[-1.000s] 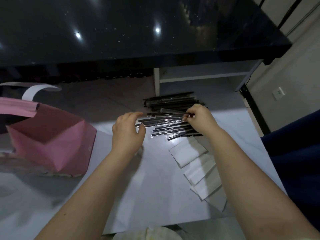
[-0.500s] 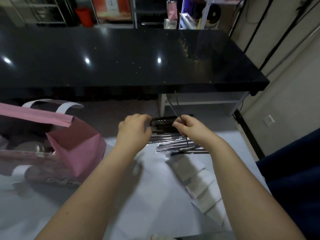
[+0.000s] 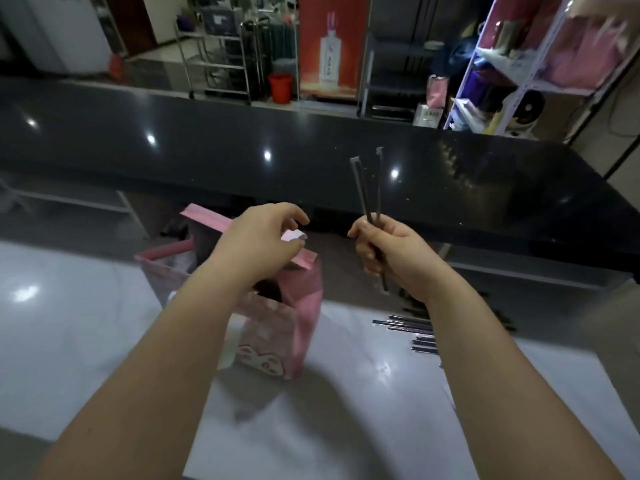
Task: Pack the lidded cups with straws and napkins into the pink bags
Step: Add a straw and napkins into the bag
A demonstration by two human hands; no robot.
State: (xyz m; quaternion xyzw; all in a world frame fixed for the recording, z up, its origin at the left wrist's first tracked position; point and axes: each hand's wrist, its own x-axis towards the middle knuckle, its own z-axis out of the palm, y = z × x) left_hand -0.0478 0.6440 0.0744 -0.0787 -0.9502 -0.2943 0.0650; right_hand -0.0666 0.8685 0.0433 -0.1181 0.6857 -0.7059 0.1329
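Observation:
A pink bag (image 3: 294,327) with a cartoon print stands open on the white table (image 3: 346,410), left of centre. My left hand (image 3: 259,240) is at the bag's top rim, fingers curled, with the thumb by the white handle (image 3: 293,234). The inside of the bag is dark, so its contents cannot be made out. My right hand (image 3: 391,261) grips two dark wrapped straws (image 3: 367,188) upright, to the right of the bag and above table height. More wrapped straws (image 3: 408,332) lie on the table under my right forearm.
A long black glossy counter (image 3: 242,161) runs across behind the table. Beyond it stand metal racks, a red poster (image 3: 329,46) and a white shelf unit (image 3: 502,81) with boxes. A second white surface (image 3: 52,306) lies to the left.
The view has tilted up. My right hand has lifted two straws off the pile and holds them upright. My left hand has moved from the table to the pink bag's rim.

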